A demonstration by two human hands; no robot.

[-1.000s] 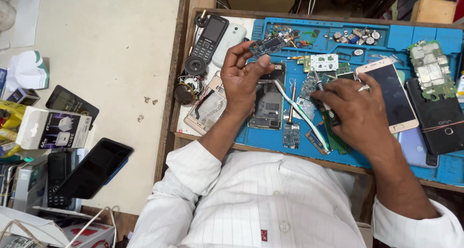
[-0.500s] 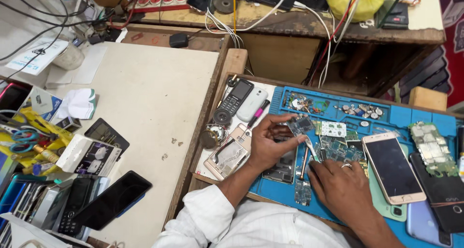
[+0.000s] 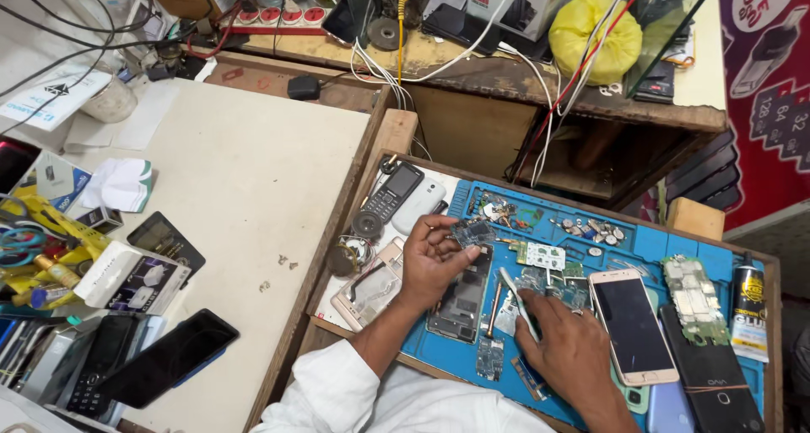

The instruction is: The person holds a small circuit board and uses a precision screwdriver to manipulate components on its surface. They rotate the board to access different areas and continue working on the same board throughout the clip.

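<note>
Head view: left hand (image 3: 432,260) pinches a small circuit board (image 3: 472,231) in its fingers, raised over the blue mat (image 3: 645,247) near the tabletop's middle. Right hand (image 3: 569,349) grips a slim white tool (image 3: 516,302). Inspection step, likely; steady tool placement needed.

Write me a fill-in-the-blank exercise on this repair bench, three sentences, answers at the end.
1. The left hand pinches a small circuit board over the ____ mat.
2. The right hand holds a thin white ____.
3. The smartphone with the white frame lies screen ____ on the mat.

Missing words: blue; tool; up
</note>
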